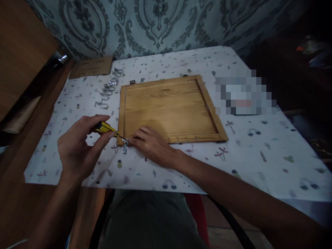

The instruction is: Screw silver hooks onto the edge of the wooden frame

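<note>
Low in the frame, left of centre, the left hand (77,148) pinches a yellow-and-black screwdriver (105,128) between thumb and fingers, its tip at the lower left corner of the wooden frame (171,107). The right hand (151,143) lies on that corner with fingers together, fingertips at a small metal fitting (125,147); I cannot tell whether it grips it. The frame lies flat mid-picture on the patterned tablecloth (259,152). Beyond its upper left corner lie metal hooks (107,91), and farther up, a thin board (90,66).
</note>
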`<state>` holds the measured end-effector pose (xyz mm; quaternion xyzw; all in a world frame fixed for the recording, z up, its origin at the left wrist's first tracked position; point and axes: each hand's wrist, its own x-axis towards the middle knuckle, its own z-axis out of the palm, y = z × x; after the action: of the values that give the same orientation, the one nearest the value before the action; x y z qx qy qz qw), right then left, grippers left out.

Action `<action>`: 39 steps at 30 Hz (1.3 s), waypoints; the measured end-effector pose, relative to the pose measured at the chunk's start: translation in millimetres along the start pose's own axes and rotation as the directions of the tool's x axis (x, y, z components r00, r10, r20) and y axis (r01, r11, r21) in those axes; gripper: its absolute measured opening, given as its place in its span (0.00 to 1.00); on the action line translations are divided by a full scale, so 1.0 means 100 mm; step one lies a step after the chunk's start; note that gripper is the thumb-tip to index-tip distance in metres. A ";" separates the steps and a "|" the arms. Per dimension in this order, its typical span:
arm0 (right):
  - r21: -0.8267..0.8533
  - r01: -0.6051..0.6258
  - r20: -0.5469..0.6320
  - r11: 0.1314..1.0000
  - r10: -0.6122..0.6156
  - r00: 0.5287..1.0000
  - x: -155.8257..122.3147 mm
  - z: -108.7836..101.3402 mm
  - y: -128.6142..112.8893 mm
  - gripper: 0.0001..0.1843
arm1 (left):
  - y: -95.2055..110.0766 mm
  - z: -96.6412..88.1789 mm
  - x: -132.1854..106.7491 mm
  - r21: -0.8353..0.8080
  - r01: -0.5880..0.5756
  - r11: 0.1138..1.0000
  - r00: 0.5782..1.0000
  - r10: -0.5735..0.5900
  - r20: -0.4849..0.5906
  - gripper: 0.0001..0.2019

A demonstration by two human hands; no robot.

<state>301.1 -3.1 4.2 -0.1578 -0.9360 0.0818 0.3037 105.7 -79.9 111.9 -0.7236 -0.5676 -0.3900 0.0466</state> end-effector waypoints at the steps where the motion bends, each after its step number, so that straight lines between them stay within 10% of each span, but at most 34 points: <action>1: -0.001 -0.001 -0.003 1.000 0.001 1.000 0.00 0.00 0.00 0.10 | 0.00 -0.01 0.01 -0.018 0.010 1.000 1.000 -0.010 -0.002 0.15; 39: 0.017 -0.011 0.028 1.000 0.011 1.000 0.00 -0.01 0.00 0.11 | -0.02 -0.04 0.01 -0.047 0.007 0.999 0.999 -0.006 0.038 0.19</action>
<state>301.6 -3.3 5.6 -0.1593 -0.9385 0.0937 0.2916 101.8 -80.5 114.2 -0.7299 -0.5615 -0.3895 0.0176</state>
